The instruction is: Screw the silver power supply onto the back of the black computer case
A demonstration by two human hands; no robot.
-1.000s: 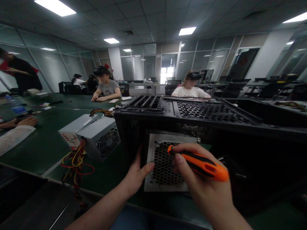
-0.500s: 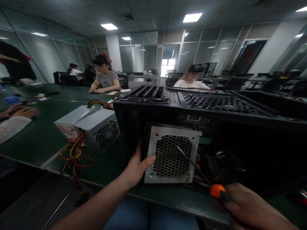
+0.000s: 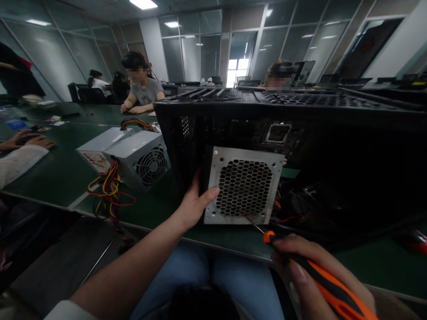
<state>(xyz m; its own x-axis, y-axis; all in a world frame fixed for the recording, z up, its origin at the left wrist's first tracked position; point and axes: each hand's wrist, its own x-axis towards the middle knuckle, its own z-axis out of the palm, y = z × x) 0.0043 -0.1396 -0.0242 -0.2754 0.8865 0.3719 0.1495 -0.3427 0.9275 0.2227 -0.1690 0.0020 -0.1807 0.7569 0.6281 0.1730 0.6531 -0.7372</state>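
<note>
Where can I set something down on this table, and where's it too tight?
Bare green table shows between the white-sleeved person's hands and the loose power supplies, and between those supplies' cables and your left hand. It's tight by the grilled unit, with the screwdriver, wires and black case close by.

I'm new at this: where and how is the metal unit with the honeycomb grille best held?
I'd probably hold the metal unit by its left edge, from the left, as the left hand does: the flat rim suits a thumb; the screwdriver crosses the bottom edge.
</note>
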